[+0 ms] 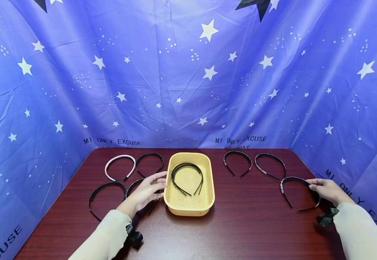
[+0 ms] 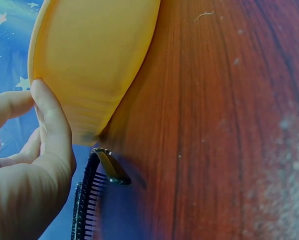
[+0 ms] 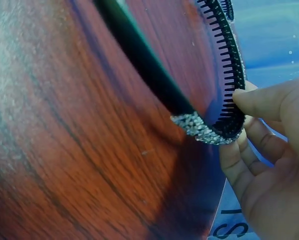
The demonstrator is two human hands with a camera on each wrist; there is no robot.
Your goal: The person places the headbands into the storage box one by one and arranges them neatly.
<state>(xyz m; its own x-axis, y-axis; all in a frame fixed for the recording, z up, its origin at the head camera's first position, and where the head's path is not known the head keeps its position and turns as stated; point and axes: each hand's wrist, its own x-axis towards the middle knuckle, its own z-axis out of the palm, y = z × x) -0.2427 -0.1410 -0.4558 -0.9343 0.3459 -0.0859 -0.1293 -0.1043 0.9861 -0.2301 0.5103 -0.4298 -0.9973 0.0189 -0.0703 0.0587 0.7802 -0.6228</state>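
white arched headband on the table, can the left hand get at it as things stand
Probably yes: the left hand is nearby, touching the yellow rectangular tub, and nothing appears to cover the white headband.

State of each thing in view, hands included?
Yellow tub: upright.
Toothed black headbands: overlapping inside the tub.
Left hand: touching the tub's rim.
Right hand: pinching the rhinestone-trimmed headband.
Rhinestone-trimmed headband: held, teeth inward.
White headband: lying on the table.
Left-side black headbands: on the table, one partly hidden by the hand.
Two right-side headbands: lying apart on the table.
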